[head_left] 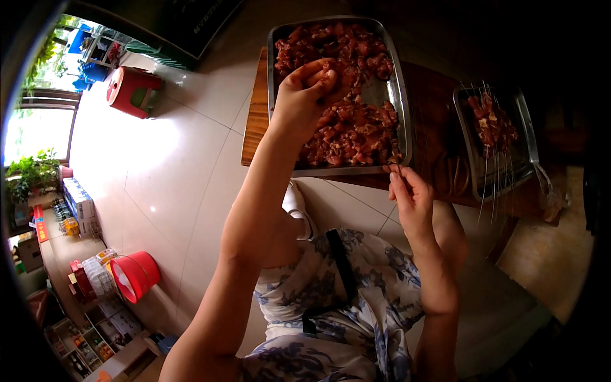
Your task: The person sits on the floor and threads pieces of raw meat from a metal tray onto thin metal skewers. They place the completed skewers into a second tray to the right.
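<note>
A large metal tray (407, 121) holds raw chunks of red meat (356, 130), heaped at the far and near ends. My left hand (310, 83) is over its middle, fingers curled in and thumb pressed to them; what they pinch is hidden. At the tray's near right corner, my right hand (410, 191) pinches what looks like a thin skewer between thumb and fingertips, with a bit of meat close by. A smaller metal tray (531, 143) to the right carries a pile of skewered meat (491, 124), the thin metal skewers sticking out towards me.
Both trays rest on a dark wooden table (254, 121). On the tiled floor to the left are a red stool (132, 92) and a red bucket (135, 275). Crowded shelves (83, 340) line the lower left. A clear plastic bag (550, 194) hangs by the smaller tray.
</note>
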The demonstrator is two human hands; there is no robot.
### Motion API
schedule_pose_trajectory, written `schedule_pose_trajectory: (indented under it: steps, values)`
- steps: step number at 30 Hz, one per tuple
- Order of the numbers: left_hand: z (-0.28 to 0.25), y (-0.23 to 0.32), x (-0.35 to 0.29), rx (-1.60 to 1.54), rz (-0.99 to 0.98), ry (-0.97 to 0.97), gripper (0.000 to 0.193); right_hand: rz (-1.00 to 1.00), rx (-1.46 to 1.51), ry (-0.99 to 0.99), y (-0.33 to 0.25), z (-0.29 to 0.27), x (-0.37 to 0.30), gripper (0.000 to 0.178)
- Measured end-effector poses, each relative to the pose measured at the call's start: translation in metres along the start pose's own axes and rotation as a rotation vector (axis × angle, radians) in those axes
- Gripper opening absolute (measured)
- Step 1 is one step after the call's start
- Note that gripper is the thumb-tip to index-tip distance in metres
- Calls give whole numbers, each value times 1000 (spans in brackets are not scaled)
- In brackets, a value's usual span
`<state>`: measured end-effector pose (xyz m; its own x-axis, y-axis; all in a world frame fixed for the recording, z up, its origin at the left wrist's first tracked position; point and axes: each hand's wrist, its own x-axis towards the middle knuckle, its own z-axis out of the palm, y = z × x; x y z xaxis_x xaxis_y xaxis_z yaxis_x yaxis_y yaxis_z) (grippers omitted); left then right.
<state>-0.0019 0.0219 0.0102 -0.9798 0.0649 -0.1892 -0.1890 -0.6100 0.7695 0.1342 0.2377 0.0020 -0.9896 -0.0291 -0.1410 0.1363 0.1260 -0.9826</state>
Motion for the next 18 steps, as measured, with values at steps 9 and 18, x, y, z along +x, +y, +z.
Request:
schedule_pose_trajectory:
  steps: [9, 18]
  values:
    - [20, -13, -12, -10, -102, -66, 24, -62, 40, 58, 1, 5, -1, 16]
    - [34, -5, -17, 212, -16, -187, 33, -61, 25, 126, -2, 3, 0, 17]
